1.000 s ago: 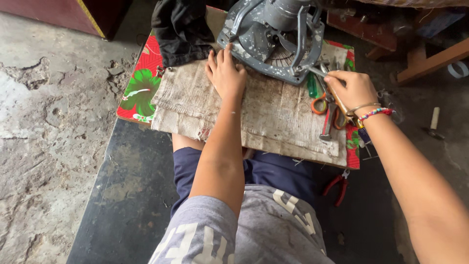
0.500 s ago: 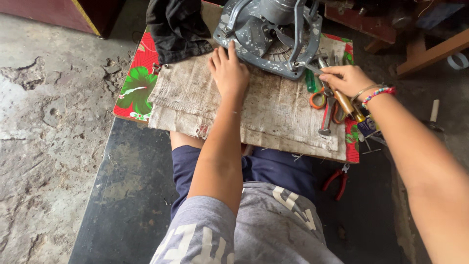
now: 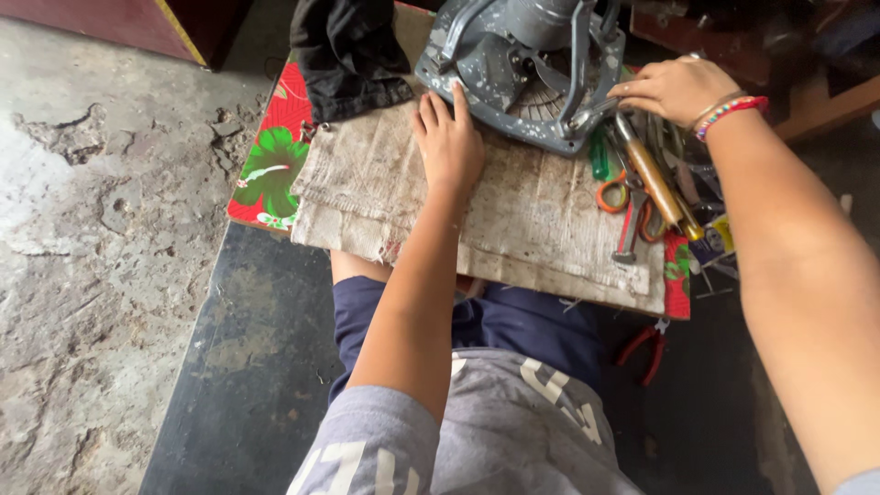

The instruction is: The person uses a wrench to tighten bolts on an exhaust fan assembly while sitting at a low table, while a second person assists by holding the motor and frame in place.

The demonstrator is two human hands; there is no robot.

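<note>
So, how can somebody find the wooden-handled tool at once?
Start at the grey metal motor housing on the worn cloth. Right of it lies a pile of tools under the right hand. The wooden-handled tool is the only one with a long brown handle.

Left hand [image 3: 449, 142] flat, palm down, fingers stretched forward, forearm straight out. Right hand [image 3: 674, 87] curled, knuckles up, beaded wrist bent, arm reaching in from right.
</note>
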